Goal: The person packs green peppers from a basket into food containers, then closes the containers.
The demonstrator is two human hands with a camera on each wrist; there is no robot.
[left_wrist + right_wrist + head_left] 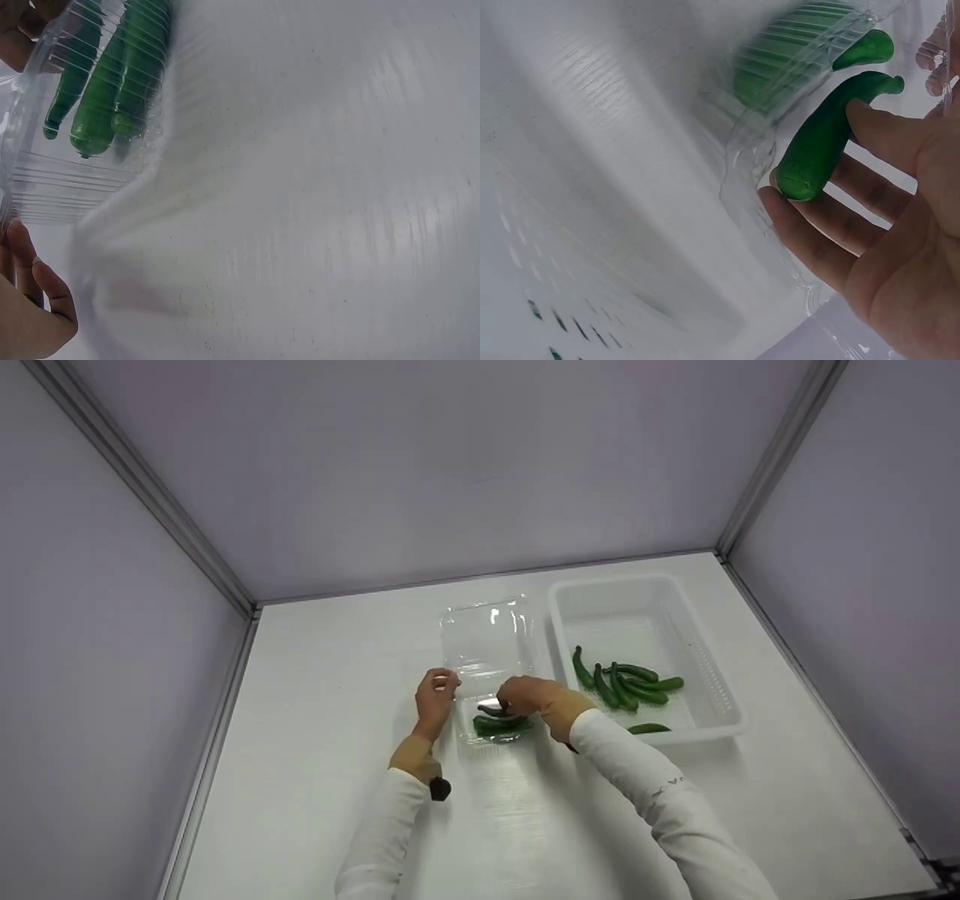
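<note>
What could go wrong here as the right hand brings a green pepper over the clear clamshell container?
1. The clear clamshell container is light, and the left hand pinches only its edge, so it may slide or tip.
2. The right hand holds the green pepper loosely between thumb and fingers; it could slip onto the table.
3. Several peppers already fill the tray, so the new one may sit on top and could block the open lid from closing.
</note>
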